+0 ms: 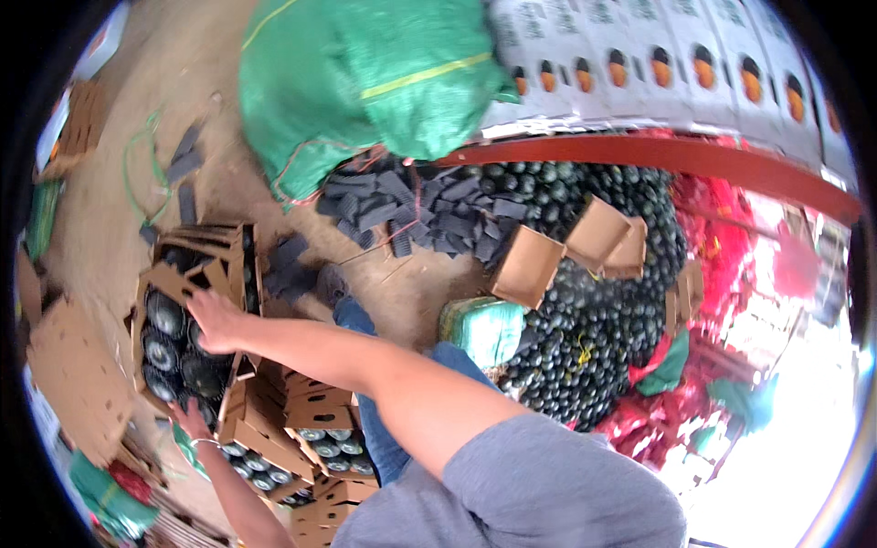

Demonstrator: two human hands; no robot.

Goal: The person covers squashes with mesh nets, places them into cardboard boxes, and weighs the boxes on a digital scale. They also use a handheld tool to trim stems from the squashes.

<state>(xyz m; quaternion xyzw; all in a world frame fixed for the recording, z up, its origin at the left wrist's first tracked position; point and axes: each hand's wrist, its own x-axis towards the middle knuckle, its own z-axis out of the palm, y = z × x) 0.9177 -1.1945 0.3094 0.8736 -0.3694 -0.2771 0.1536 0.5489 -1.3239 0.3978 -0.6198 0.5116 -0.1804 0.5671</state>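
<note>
An open cardboard box (143, 306) at the left holds several dark green, round squashes (166, 314). My right hand (219, 323) is over the box, beside a raised cardboard flap (174, 279), with its fingers apart. At the near end of the same box, my left hand (193, 422) reaches to the squashes with spread fingers. Contact between either hand and the squashes is hard to make out. Next to my left forearm stand more boxes of squashes (332, 449), with handle holes in their sides.
A large heap of squashes (585, 315) lies to the right, with empty cardboard trays (530, 265) on it. Dark grey ridged pieces (425, 205) litter the floor below a big green sack (365, 73). A red beam (658, 155) runs before stacked white cartons (630, 64).
</note>
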